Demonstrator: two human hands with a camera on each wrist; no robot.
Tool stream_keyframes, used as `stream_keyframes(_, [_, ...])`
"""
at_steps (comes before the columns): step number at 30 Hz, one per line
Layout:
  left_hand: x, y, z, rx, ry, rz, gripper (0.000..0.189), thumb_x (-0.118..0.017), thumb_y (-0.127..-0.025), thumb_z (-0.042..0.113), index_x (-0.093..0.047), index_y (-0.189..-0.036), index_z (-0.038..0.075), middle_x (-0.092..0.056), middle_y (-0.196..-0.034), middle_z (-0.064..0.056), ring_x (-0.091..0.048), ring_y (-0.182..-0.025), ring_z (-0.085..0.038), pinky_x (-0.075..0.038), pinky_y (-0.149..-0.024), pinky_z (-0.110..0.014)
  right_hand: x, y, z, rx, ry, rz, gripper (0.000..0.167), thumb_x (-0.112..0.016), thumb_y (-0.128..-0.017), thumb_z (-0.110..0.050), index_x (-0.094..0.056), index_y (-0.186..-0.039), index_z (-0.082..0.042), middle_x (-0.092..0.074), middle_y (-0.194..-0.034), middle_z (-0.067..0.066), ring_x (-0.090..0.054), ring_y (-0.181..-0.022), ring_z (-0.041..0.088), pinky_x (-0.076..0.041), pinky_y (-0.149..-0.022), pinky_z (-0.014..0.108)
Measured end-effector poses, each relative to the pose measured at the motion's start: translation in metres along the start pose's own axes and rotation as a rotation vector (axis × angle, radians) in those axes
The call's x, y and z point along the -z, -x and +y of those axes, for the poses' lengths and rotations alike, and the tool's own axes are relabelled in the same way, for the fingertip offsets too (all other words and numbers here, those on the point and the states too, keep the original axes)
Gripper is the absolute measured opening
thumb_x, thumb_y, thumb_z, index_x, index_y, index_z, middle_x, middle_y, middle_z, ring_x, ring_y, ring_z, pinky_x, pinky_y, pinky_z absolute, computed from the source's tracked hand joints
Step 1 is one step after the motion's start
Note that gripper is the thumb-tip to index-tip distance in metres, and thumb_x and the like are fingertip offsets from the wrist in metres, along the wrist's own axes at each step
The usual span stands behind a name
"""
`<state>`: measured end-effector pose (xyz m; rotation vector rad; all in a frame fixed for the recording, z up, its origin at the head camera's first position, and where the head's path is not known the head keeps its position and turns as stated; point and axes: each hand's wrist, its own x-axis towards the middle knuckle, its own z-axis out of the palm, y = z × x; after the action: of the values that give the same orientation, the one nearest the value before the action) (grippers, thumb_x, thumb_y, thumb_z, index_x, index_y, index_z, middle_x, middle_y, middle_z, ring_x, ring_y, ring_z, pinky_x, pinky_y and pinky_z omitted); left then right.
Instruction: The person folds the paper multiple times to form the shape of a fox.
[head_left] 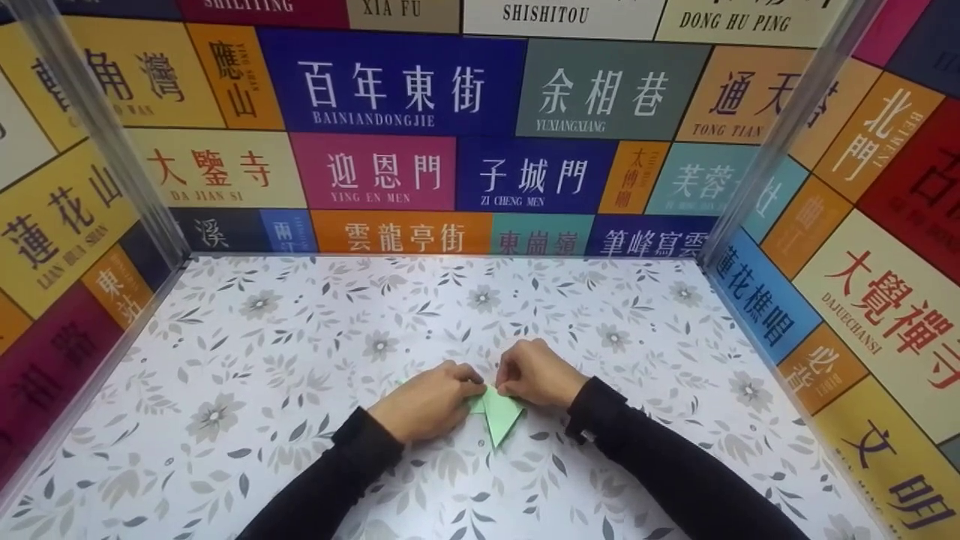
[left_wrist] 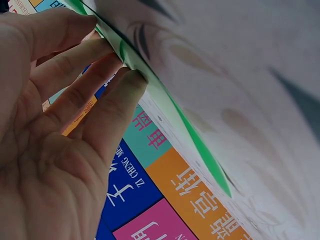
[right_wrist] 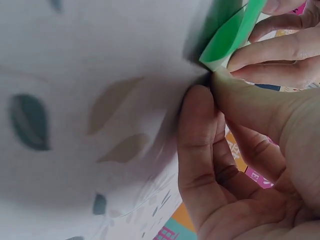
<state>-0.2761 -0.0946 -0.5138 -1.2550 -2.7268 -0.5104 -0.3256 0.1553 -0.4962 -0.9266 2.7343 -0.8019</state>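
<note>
A small piece of light green folded paper [head_left: 501, 420] lies on the table in front of me, its point toward me. Folded layers stand a little apart as a green pocket [right_wrist: 224, 41] in the right wrist view. My left hand [head_left: 431, 399] holds the paper's left side with thumb and fingertips at its upper edge; its other fingertips rest along the paper [left_wrist: 192, 137] in the left wrist view. At the upper right edge, the thumb and index finger of my right hand [head_left: 541, 373] pinch the paper. The fingertips cover part of the folds.
The table [head_left: 315, 315] has a white cover printed with grey leaves and flowers. Panels of coloured Chinese place-name signs [head_left: 390, 82] stand behind it and on both sides. Clear corner posts [head_left: 780, 127] join the panels.
</note>
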Motion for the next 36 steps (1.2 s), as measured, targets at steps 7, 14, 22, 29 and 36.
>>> stream_keyframes(7, [0.001,-0.001,0.000,0.012,0.013,-0.004,0.034,-0.071,-0.106,0.002,-0.082,-0.139,0.002,-0.080,-0.139,-0.016,-0.079,-0.127,-0.035,-0.066,-0.114,-0.048,0.002,0.010,0.004,0.002,0.001,0.019,0.013,-0.092,-0.089,0.002,-0.086,-0.085,-0.009,-0.084,-0.080,0.001,-0.063,-0.070,0.003,-0.056,-0.072,0.022])
stream_keyframes(14, [0.002,-0.001,0.002,0.035,0.019,-0.018,0.033,-0.071,-0.109,0.005,-0.081,-0.141,0.003,-0.079,-0.142,-0.016,-0.079,-0.130,-0.036,-0.066,-0.116,-0.049,0.004,0.021,0.007,0.008,-0.018,0.029,0.014,-0.092,-0.089,0.003,-0.085,-0.085,-0.008,-0.084,-0.080,0.001,-0.064,-0.071,0.003,-0.056,-0.071,0.022])
stream_keyframes(22, [0.001,-0.003,0.002,0.027,0.016,-0.011,0.033,-0.072,-0.108,0.004,-0.082,-0.139,0.002,-0.080,-0.140,-0.016,-0.079,-0.129,-0.036,-0.066,-0.116,-0.048,0.005,0.036,0.010,-0.012,-0.017,0.039,0.013,-0.093,-0.091,0.000,-0.085,-0.087,-0.010,-0.083,-0.083,-0.001,-0.066,-0.075,0.003,-0.057,-0.073,0.023])
stream_keyframes(29, [0.001,-0.003,0.003,0.049,0.032,-0.017,0.032,-0.070,-0.111,0.007,-0.081,-0.141,0.003,-0.079,-0.142,-0.016,-0.078,-0.132,-0.036,-0.064,-0.119,-0.050,0.003,0.044,0.012,-0.049,-0.029,0.039,0.013,-0.091,-0.091,0.000,-0.084,-0.089,-0.011,-0.083,-0.084,-0.003,-0.068,-0.077,0.003,-0.060,-0.076,0.024])
stream_keyframes(36, [0.001,-0.002,0.005,0.065,0.048,-0.021,0.032,-0.070,-0.112,0.007,-0.080,-0.142,0.003,-0.079,-0.144,-0.017,-0.078,-0.133,-0.036,-0.064,-0.120,-0.051,0.001,0.045,0.012,-0.061,-0.037,0.042,0.013,-0.092,-0.091,0.000,-0.085,-0.090,-0.011,-0.082,-0.084,-0.003,-0.068,-0.076,0.004,-0.061,-0.075,0.025])
